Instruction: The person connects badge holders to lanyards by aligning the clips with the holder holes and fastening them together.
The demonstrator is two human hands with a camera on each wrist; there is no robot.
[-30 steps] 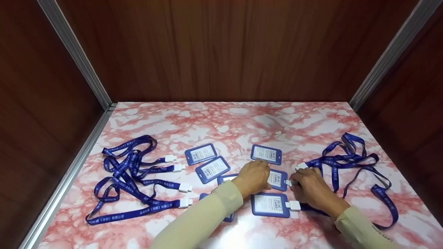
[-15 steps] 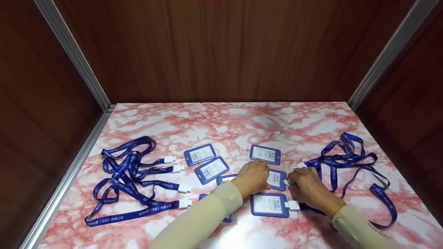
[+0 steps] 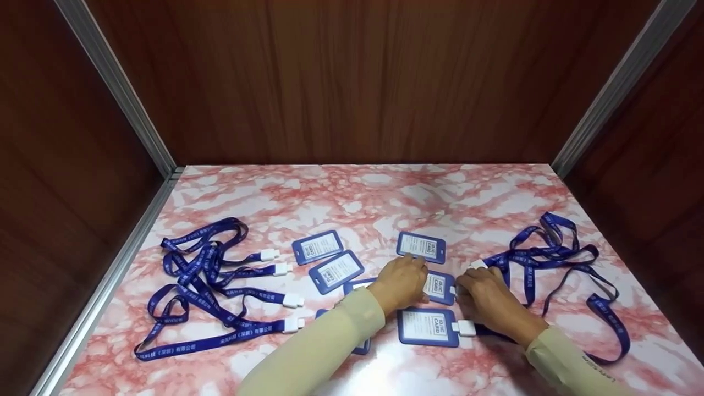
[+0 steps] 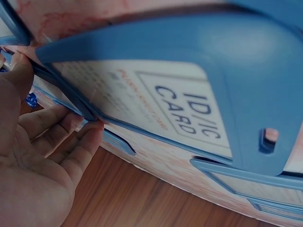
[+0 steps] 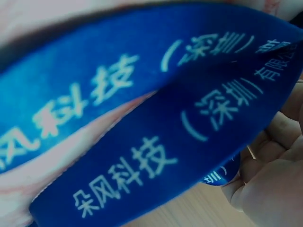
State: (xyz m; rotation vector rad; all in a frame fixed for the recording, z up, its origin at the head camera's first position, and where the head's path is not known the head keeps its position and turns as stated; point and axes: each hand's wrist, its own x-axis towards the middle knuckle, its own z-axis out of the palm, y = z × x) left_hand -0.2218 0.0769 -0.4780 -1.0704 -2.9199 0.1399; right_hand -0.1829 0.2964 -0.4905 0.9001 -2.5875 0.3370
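In the head view my left hand (image 3: 400, 281) pinches the left end of a blue ID badge holder (image 3: 441, 287) lying on the table. The left wrist view has the thumb and fingers (image 4: 78, 156) on opposite edges of a holder. At the badge's slotted end my right hand (image 3: 492, 300) holds the white clip of a blue lanyard; the fingers cover most of that clip. In the right wrist view the printed lanyard (image 5: 142, 175) blocks much of the hand. Below lies another badge holder (image 3: 428, 327) joined to a white clip (image 3: 466, 328).
One badge holder (image 3: 421, 247) lies just beyond my left hand. Further left are two holders, and others sit partly under my left sleeve (image 3: 324, 341). Blue lanyards (image 3: 206, 269) with white clips are heaped at left. More lanyards (image 3: 550, 253) spread at right.
My right hand has shifted slightly left, closer to the badge holder, and more of the white clip is now covered. The left hand stays in place.
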